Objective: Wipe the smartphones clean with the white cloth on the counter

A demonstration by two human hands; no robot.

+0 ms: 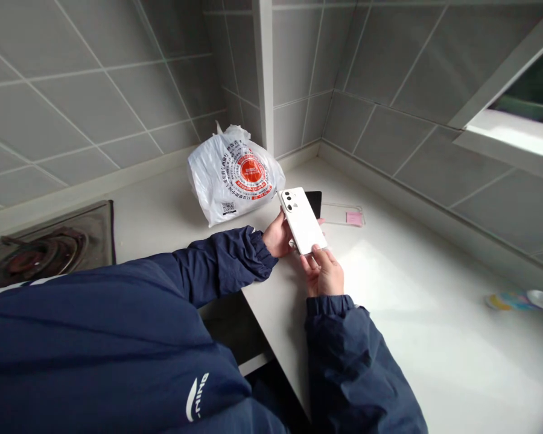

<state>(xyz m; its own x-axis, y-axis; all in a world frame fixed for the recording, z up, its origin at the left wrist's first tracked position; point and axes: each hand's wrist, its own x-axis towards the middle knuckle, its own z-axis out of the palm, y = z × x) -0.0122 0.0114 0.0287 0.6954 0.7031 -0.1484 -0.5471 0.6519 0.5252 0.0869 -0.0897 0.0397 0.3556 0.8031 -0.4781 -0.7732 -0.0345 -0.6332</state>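
A white smartphone (304,224) is held above the counter, its back with the camera lenses turned up toward me. My left hand (278,235) grips its left edge, with the fingers partly hidden under it. At the lower end, my right hand (326,272) pinches the phone with the thumb on top. Behind the phone lies a dark flat object (315,202), partly covered from view. Beside that, a clear phone case (341,212) with a pink patch (354,219) rests on the counter. Something small and pale shows under the phone near my left hand; I cannot make it out.
A white plastic bag (235,175) with red and black print stands at the back of the counter (407,289). To the left is a gas burner (31,256). A bottle with a colourful label (520,300) lies at the far right. Tiled walls meet behind.
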